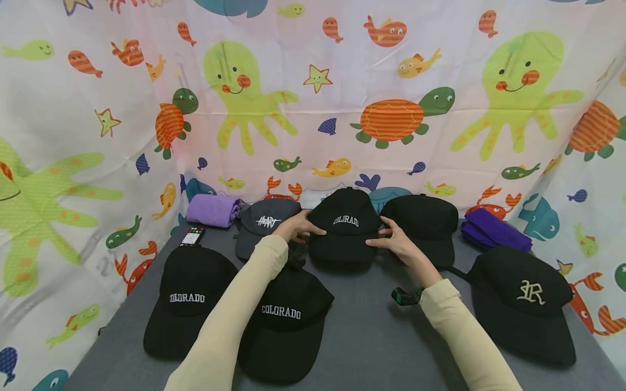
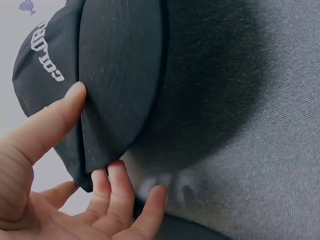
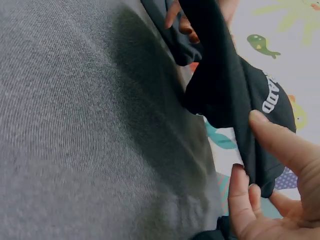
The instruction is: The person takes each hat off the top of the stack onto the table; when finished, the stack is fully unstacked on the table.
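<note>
Both hands hold a black baseball cap (image 1: 345, 220) with white COLORADO lettering at the back middle of the table. My left hand (image 1: 295, 227) pinches its left side where brim meets crown, thumb on top and fingers beneath. On the opposite side my right hand (image 1: 394, 239) grips the same seam between thumb and fingers. In the left wrist view the brim (image 2: 122, 75) casts a wide shadow on the grey cloth. The right wrist view shows the cap (image 3: 270, 145) edge-on, raised over the cloth. A dark grey HEART cap (image 1: 266, 220) sits beside my left hand.
Two more COLORADO caps (image 1: 195, 293) lie front left, partly behind my left sleeve. To the right are a plain black cap (image 1: 421, 217) and a cap with a gold monogram (image 1: 520, 298). A lilac cloth (image 1: 213, 210), a remote (image 1: 193, 236) and a purple cloth (image 1: 494, 229) lie farther back.
</note>
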Available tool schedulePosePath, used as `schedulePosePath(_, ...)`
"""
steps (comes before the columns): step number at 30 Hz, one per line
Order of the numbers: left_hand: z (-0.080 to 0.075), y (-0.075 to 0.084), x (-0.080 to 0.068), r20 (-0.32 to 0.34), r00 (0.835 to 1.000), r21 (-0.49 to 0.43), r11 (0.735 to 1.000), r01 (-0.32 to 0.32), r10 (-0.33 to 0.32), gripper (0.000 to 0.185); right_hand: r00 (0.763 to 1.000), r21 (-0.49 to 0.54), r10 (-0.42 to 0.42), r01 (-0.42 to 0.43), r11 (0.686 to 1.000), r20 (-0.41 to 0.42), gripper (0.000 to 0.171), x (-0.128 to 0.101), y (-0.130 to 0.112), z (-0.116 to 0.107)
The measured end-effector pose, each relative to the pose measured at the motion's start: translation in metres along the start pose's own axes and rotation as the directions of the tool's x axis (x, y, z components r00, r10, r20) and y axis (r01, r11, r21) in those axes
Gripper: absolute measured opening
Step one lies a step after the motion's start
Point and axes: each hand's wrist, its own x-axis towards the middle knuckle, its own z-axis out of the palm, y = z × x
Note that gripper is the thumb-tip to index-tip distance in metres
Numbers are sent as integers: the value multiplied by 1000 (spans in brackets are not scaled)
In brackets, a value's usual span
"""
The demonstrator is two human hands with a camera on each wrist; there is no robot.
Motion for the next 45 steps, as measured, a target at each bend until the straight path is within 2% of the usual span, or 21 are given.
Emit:
schedulePosePath(5, -7, 1, -2, 21, 1000, -39, 999, 0, 1, 96, 999, 7, -34, 34, 999, -15, 93, -5, -5, -2)
schedulePosePath(12, -12, 4, -6, 32, 999, 17, 999, -33, 33, 91, 997, 30, -69, 69, 997, -23, 89, -14, -10, -7)
schedulePosePath(18, -13, 4, -13, 34, 998, 12, 998, -61, 60, 88, 997, 20, -77, 77, 997, -22, 87, -23, -12, -11)
schedulePosePath(25, -9, 5, -23, 75, 991, -99, 990, -104, 111, 87, 997, 21, -81, 81, 996, 9, 84, -31, -10, -17)
schedulePosePath(34, 0, 8, -37, 108, 974, -175, 969, -177, 198, 85, 996, 13, -86, 85, 996, 33, 84, -50, -12, -25)
schedulePosePath(39, 5, 8, -45, 101, 969, -206, 957, -203, 227, 83, 996, -18, -74, 75, 997, 47, 85, -61, -14, -29)
schedulePosePath(45, 12, 3, -58, 86, 961, -231, 944, -236, 262, 78, 991, -52, -115, 119, 992, 70, 84, -72, -16, -32)
